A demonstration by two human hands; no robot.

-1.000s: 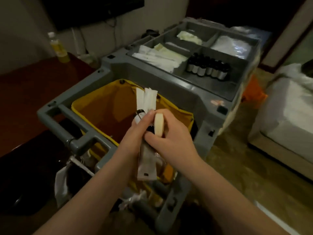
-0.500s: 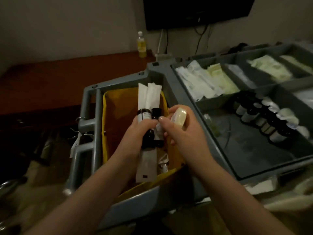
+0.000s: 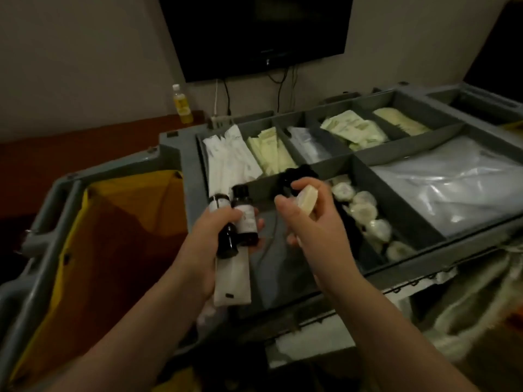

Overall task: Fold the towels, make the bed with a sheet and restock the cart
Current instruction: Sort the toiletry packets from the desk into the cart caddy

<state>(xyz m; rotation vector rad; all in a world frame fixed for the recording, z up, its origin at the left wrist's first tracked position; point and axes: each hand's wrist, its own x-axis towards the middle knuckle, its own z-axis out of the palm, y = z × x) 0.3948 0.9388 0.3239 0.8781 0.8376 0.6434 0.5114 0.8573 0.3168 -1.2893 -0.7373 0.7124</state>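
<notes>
"Restocking the cart (image 3: 175, 142) is judged to be the step in hand. Where is the wrapped soap (image 3: 307, 200) held?"

"It is pinched between the thumb and fingers of the right hand (image 3: 314, 224), above the tray's near compartment. It is a round piece with no long axis, tilted on edge."

"And where should it be set?"

"Probably with the row of soaps (image 3: 365, 213), just right of that hand and slightly beyond it. The right hand is plainly the nearer one."

"Is the left hand (image 3: 209, 241) free?"

"No. Two small dark bottles (image 3: 244, 219) and long white packets (image 3: 232, 278) are gripped in it, upright, near the yellow bag (image 3: 113, 222)."
</notes>
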